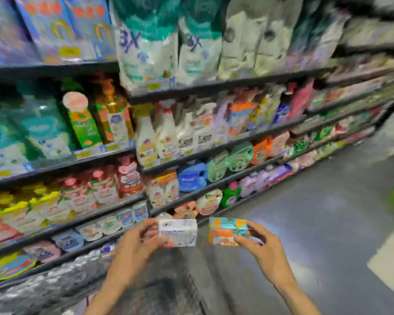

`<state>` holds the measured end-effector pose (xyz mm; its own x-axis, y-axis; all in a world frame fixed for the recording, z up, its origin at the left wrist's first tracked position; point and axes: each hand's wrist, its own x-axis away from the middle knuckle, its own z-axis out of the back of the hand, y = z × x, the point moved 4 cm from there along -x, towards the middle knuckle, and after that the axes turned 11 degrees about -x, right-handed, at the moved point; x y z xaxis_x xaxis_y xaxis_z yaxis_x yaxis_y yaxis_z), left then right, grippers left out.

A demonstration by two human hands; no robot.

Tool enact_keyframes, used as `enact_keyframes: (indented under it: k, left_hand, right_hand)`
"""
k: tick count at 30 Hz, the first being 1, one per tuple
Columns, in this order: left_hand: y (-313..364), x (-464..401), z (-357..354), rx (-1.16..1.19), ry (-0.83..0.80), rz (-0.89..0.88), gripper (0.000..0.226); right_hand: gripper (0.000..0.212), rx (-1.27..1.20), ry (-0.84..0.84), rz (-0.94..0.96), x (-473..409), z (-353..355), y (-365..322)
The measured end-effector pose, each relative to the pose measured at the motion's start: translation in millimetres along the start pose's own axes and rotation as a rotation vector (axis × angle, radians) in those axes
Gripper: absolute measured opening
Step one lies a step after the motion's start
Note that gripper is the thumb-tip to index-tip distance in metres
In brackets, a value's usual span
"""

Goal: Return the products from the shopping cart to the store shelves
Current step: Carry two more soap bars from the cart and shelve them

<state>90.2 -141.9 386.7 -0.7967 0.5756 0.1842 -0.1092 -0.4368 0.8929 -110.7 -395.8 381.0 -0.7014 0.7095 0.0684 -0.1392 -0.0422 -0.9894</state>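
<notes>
1. The left hand grips a white soap box by its left end, fingers curled over the top edge and thumb beneath; the box juts out to the right of the hand.
2. The right hand pinches an orange-and-teal box by its right end, so the box extends to the left of the fingers.
3. The 2 boxes sit side by side between the hands, near each other but apart.
4. Both are held in front of the lower store shelves, which are packed with pouches and bottles.
5. The shopping cart is a blurred mesh below the hands.
</notes>
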Motion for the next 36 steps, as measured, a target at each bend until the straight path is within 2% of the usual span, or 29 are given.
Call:
enact_keyframes:
  k: [7,16,26,36]
  left_hand:
    - [176.2,-29.1,-137.1,0.028,-0.127,-0.243,0.037]
    - [336.0,-75.9,-316.9,0.041,-0.277,-0.477,0.034]
    - [486.8,-169.4,-482.2,0.104,-0.433,-0.645,0.032]
    - [620.7,-305.5,-646.4,0.139,-0.471,-0.749,0.033]
  right_hand:
    - [0.039,-0.124,0.19,0.105,-24.5,199.0,-60.2]
    - [0.042,-0.127,0.418,0.221,-53.8,418.1,-97.5]
    - [0.04,-0.085,0.602,0.302,-117.6,599.5,-136.6]
    - [0.041,-0.057,0.705,0.301,-254.3,763.5,-152.6]
